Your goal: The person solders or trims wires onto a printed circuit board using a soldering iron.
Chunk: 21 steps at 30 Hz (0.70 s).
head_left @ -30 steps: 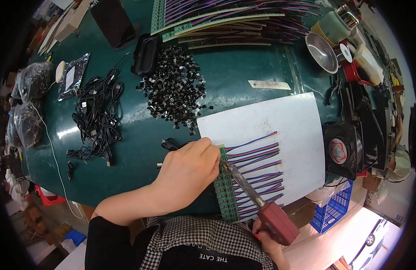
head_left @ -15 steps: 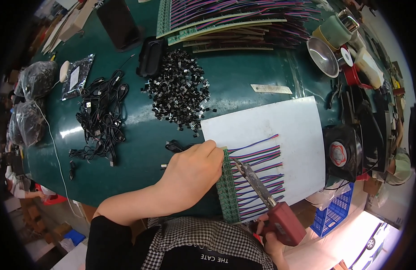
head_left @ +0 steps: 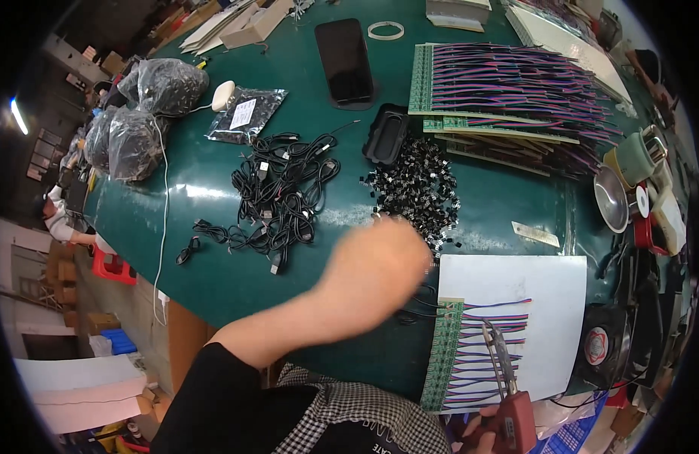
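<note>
My left hand (head_left: 380,261) is blurred in mid-air over the green table, close to a pile of small black parts (head_left: 414,189); whether it holds anything is unclear. My right hand (head_left: 476,437) shows only partly at the lower edge. It grips a red-handled soldering tool (head_left: 514,418) whose metal tip lies over coloured wires (head_left: 489,356). The wires are joined to a long green circuit board (head_left: 442,356) on a white paper sheet (head_left: 550,291).
A tangle of black cables (head_left: 278,189) lies left of the parts pile. Behind the pile are a black tray (head_left: 386,135) and a dark phone (head_left: 343,49). Wired boards (head_left: 501,83) are stacked far right. A metal cup (head_left: 613,200), small fan (head_left: 598,344) and plastic bags (head_left: 149,83) line the edges.
My left hand has lifted off the green board and swung up and left toward the pile of black parts. The right hand and tool stay over the wires.
</note>
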Tool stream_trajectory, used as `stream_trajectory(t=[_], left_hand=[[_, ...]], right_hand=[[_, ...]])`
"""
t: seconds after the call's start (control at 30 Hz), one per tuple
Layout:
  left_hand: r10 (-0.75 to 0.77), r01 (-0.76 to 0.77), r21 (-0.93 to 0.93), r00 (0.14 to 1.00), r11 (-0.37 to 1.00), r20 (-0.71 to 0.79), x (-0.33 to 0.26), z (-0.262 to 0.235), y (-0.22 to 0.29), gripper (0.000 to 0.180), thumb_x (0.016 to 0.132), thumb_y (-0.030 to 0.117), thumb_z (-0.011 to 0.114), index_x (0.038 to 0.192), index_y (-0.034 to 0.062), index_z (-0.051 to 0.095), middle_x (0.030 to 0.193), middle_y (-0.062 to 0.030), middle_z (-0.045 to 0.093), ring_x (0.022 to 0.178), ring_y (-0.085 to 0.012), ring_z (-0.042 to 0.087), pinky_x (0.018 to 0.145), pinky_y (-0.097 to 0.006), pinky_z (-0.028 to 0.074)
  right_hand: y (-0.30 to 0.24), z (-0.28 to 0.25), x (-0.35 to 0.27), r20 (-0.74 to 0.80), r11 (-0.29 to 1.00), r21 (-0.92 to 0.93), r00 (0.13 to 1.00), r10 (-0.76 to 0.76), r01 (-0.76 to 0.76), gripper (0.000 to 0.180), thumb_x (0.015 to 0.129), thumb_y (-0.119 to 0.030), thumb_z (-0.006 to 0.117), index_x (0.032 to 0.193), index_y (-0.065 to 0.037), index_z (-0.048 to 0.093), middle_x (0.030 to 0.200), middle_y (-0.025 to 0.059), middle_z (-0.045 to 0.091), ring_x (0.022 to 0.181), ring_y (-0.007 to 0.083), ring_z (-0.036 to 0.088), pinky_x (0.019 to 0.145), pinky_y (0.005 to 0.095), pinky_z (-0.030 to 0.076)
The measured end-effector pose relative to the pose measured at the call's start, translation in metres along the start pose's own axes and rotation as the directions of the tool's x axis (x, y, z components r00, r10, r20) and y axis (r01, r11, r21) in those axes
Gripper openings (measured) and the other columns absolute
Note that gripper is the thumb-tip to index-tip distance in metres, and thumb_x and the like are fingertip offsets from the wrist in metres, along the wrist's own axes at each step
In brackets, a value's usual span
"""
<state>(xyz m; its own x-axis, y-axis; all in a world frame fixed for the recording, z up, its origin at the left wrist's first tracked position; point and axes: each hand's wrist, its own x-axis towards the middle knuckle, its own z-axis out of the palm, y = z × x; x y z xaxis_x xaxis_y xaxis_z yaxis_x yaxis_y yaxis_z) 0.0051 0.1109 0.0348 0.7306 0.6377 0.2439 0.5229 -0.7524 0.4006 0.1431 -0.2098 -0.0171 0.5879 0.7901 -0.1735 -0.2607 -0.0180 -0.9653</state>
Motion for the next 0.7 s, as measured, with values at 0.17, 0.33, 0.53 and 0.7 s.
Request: stream_trajectory(t=[0.17, 0.33, 0.53, 0.7], left_hand=[[-0.304, 0.392, 0.249, 0.895, 0.886, -0.327, 0.025, -0.018, -0.111, 0.021, 0.077, 0.013, 0.063, 0.093, 0.0009, 0.056, 0.087, -0.014, 0.057, 0.086, -0.0312, 0.055, 0.075, -0.04, 0.044], [-0.233, 0.317, 0.295, 0.929, 0.901, -0.287, 0.069, -0.015, -0.171, 0.024, 0.074, 0.015, 0.067, 0.094, 0.0023, 0.059, 0.088, -0.0128, 0.059, 0.088, -0.029, 0.056, 0.075, -0.038, 0.045], [-0.295, 0.339, 0.127, 0.914, 0.932, -0.279, 0.085, -0.014, -0.183, 0.012, 0.075, 0.016, 0.063, 0.077, 0.0043, 0.064, 0.073, -0.0121, 0.063, 0.073, -0.0295, 0.062, 0.065, -0.04, 0.047], [-0.389, 0.263, -0.383, 0.87, 0.885, -0.303, 0.076, -0.05, -0.165, 0.015, 0.081, 0.014, 0.06, 0.084, -0.0012, 0.063, 0.072, -0.0083, 0.064, 0.062, -0.0149, 0.06, 0.056, -0.027, 0.045]], right_hand=[[-0.006, 0.004, 0.002, 0.005, 0.999, 0.012, 0.999, 0.045, -0.045, 0.052, 0.085, -0.038, 0.058, 0.114, 0.001, 0.041, 0.082, 0.0116, 0.052, 0.06, 0.0184, 0.048, 0.056, 0.0302, 0.042], [-0.012, 0.006, 0.004, -0.01, 0.995, 0.012, 0.995, 0.096, -0.096, 0.048, 0.087, -0.037, 0.056, 0.114, 0.0, 0.04, 0.077, 0.0108, 0.051, 0.062, 0.0199, 0.048, 0.058, 0.0322, 0.043], [-0.013, 0.008, 0.007, -0.046, 0.986, 0.021, 0.985, 0.164, -0.163, 0.044, 0.09, -0.036, 0.054, 0.114, -0.002, 0.04, 0.072, 0.0098, 0.049, 0.064, 0.0216, 0.047, 0.061, 0.0346, 0.043], [-0.018, 0.007, 0.009, -0.007, 0.981, 0.026, 0.982, 0.19, -0.19, 0.043, 0.092, -0.036, 0.05, 0.115, -0.002, 0.039, 0.073, 0.0095, 0.049, 0.065, 0.0221, 0.046, 0.058, 0.0333, 0.042]])
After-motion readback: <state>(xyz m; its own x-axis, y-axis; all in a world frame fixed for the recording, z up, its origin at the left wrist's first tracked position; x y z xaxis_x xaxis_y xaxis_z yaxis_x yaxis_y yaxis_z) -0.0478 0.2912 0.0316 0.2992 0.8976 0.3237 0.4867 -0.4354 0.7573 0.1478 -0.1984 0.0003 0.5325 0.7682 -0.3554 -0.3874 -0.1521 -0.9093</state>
